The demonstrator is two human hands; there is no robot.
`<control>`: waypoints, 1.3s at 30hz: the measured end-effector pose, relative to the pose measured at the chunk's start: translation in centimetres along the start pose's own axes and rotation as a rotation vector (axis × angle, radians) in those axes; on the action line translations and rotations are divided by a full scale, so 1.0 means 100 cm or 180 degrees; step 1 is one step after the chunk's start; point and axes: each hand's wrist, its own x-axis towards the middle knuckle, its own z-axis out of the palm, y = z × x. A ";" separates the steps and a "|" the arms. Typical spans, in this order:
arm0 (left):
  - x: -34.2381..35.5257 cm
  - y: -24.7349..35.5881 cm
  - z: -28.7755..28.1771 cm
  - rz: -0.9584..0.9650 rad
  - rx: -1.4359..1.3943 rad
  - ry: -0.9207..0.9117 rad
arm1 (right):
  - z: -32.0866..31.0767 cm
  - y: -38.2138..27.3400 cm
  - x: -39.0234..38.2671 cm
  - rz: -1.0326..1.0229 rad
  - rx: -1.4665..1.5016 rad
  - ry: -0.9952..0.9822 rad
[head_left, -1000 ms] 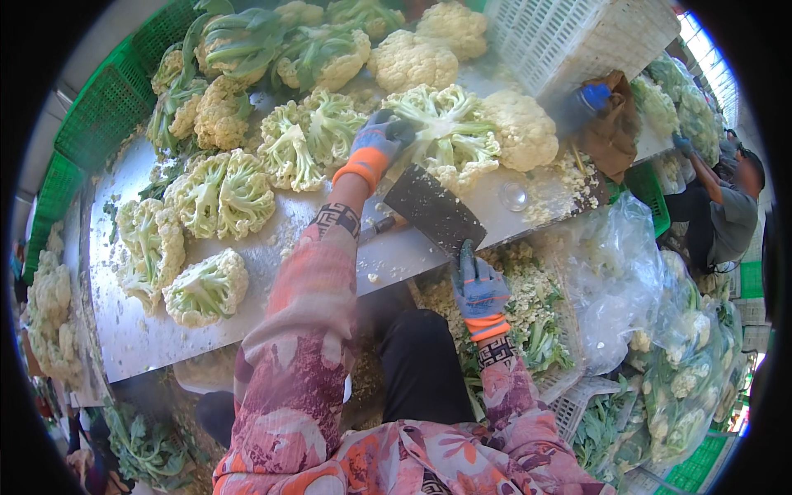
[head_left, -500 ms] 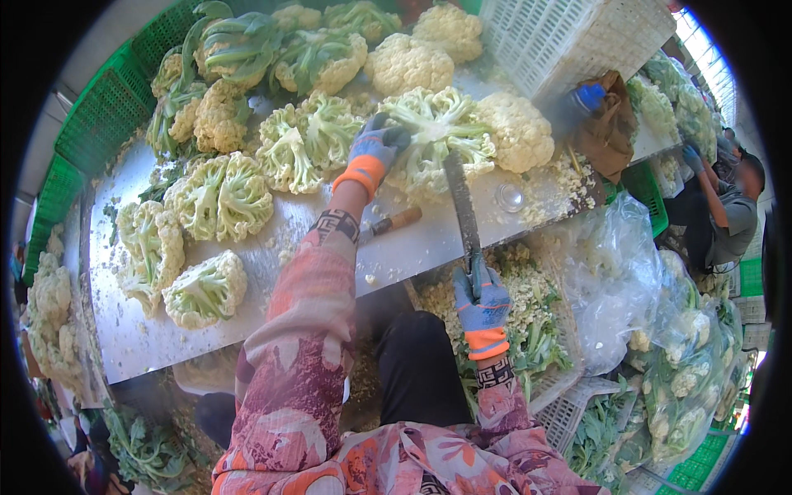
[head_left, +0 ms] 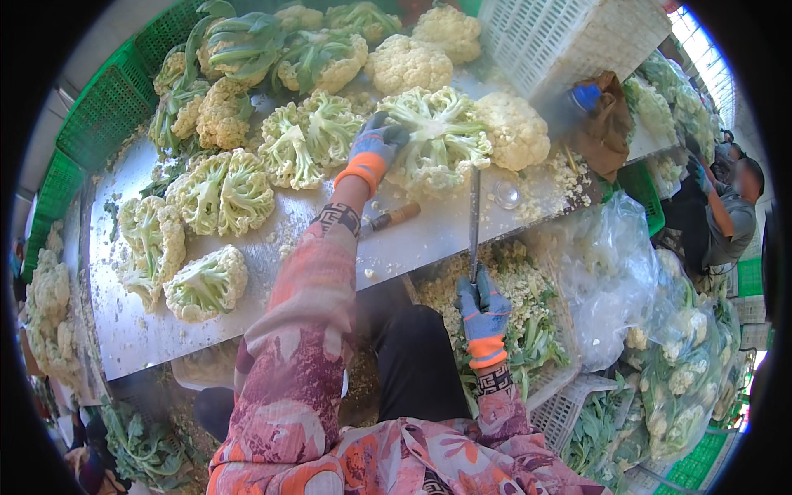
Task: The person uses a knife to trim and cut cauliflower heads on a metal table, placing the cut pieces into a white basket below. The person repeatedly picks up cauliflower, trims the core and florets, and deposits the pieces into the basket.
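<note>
My left hand (head_left: 378, 147), in a grey-blue glove with an orange cuff, grips the left side of a trimmed cauliflower (head_left: 433, 124) lying with its pale cut stem upward. In my right hand (head_left: 483, 312), gloved alike, is a long knife (head_left: 474, 219). Its narrow blade points away from me, seen nearly edge-on, with the tip at the cauliflower's lower right edge. Whether the tip touches it I cannot tell. A whole cauliflower (head_left: 513, 130) sits against the right of the gripped one. Beside my left wrist lies a wooden-handled tool (head_left: 398, 216).
More cut cauliflowers (head_left: 221, 194) lie left on the metal table (head_left: 330, 260); leafy ones (head_left: 239, 49) are piled behind. A white crate (head_left: 569, 37) stands far right, near a blue-capped bottle (head_left: 586, 97). Below the table edge is a trimmings crate (head_left: 565, 330). Another person (head_left: 730, 206) is at right.
The knife has turned from showing its broad side to nearly edge-on. Its tip has shifted right and toward me, off the cauliflower's middle. My left hand keeps its place.
</note>
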 end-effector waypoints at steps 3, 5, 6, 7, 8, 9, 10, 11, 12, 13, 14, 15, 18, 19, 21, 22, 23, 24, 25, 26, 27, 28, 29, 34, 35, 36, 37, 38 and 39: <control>-0.001 -0.002 0.000 -0.0097 -0.0037 -0.0021 | 0.004 -0.009 -0.001 -0.0593 -0.0303 -0.0081; -0.001 -0.009 0.001 -0.0034 0.0085 0.0056 | 0.011 -0.013 0.000 -0.0555 -0.0333 -0.0158; 0.000 -0.008 0.001 0.0010 0.0145 0.0094 | 0.013 -0.007 -0.001 -0.0578 -0.0386 -0.0105; 0.001 -0.006 0.000 0.0029 0.0194 0.0108 | 0.016 0.002 -0.004 -0.0602 -0.0439 -0.0054; 0.002 -0.005 0.001 0.0045 0.0243 0.0124 | 0.018 0.006 -0.007 -0.0627 -0.0491 -0.0004; 0.000 -0.002 0.001 0.0052 0.0283 0.0119 | 0.018 0.009 -0.012 -0.0495 -0.0317 -0.0013; -0.001 0.001 0.001 0.0028 0.0203 0.0086 | 0.020 0.010 -0.017 -0.0364 -0.0142 -0.0022; -0.002 0.004 0.001 0.0005 0.0122 0.0053 | 0.020 0.011 -0.020 -0.0233 0.0032 -0.0028; -0.003 0.003 0.000 -0.0027 0.0051 0.0028 | 0.019 0.008 -0.019 -0.0053 0.0219 -0.0125; -0.004 0.000 0.001 -0.0044 0.0052 0.0026 | 0.017 0.002 -0.017 0.0129 0.0405 -0.0220; -0.004 -0.002 0.001 -0.0062 0.0053 0.0024 | 0.015 -0.001 -0.015 0.0310 0.0590 -0.0315; -0.002 -0.002 0.001 -0.0066 0.0051 0.0032 | 0.014 0.002 -0.016 0.0342 0.0590 -0.0290; -0.002 -0.003 0.003 0.0002 0.0055 0.0171 | 0.012 0.006 -0.025 0.0636 0.0880 -0.0181; -0.005 -0.003 0.005 -0.0129 -0.0035 0.0326 | 0.011 -0.002 -0.029 0.0871 0.1168 -0.0122; -0.013 -0.007 0.006 -0.0463 -0.1099 0.0771 | 0.000 -0.028 -0.030 0.1277 0.1675 -0.0123; -0.018 -0.009 0.006 -0.0616 -0.1625 0.1008 | -0.001 -0.026 -0.027 0.1124 0.1560 -0.0162; -0.028 -0.006 0.008 -0.0631 -0.1850 0.1616 | -0.006 -0.021 -0.023 0.0978 0.1443 -0.0194; -0.035 -0.018 0.008 -0.0270 -0.1744 0.1887 | -0.010 -0.018 -0.020 0.0829 0.1329 -0.0229; -0.049 0.007 0.008 -0.0991 -0.2472 0.1662 | -0.018 -0.017 -0.013 0.0769 0.1339 -0.0170; -0.065 0.033 -0.001 -0.1719 -0.3139 0.1428 | -0.024 -0.020 -0.006 0.0727 0.1321 -0.0163; -0.071 0.027 -0.005 -0.1669 -0.2960 0.1537 | -0.026 -0.032 0.002 0.0642 0.1338 -0.0239; -0.075 0.016 -0.003 -0.1612 -0.2774 0.1645 | -0.027 -0.043 0.011 0.0553 0.1365 -0.0316; -0.079 0.004 -0.001 -0.1558 -0.2588 0.1742 | -0.028 -0.051 0.019 0.0455 0.1222 -0.0452; -0.082 -0.016 0.008 -0.1684 -0.3131 0.1489 | -0.027 -0.079 0.049 0.0323 0.1145 -0.0773; -0.084 0.003 0.004 -0.1821 -0.3318 0.1322 | -0.030 -0.082 0.054 0.0364 0.1118 -0.0804; -0.085 0.013 -0.006 -0.1945 -0.3463 0.1218 | -0.029 -0.088 0.058 0.0379 0.1128 -0.0894; -0.085 0.011 -0.007 -0.1966 -0.3355 0.1038 | -0.027 -0.097 0.060 0.0523 0.1321 -0.0957; -0.085 0.009 -0.009 -0.1978 -0.3377 0.1078 | -0.022 -0.105 0.062 0.0583 0.1392 -0.1047; -0.085 0.010 -0.010 -0.1996 -0.3407 0.1110 | -0.018 -0.112 0.064 0.0649 0.1453 -0.1128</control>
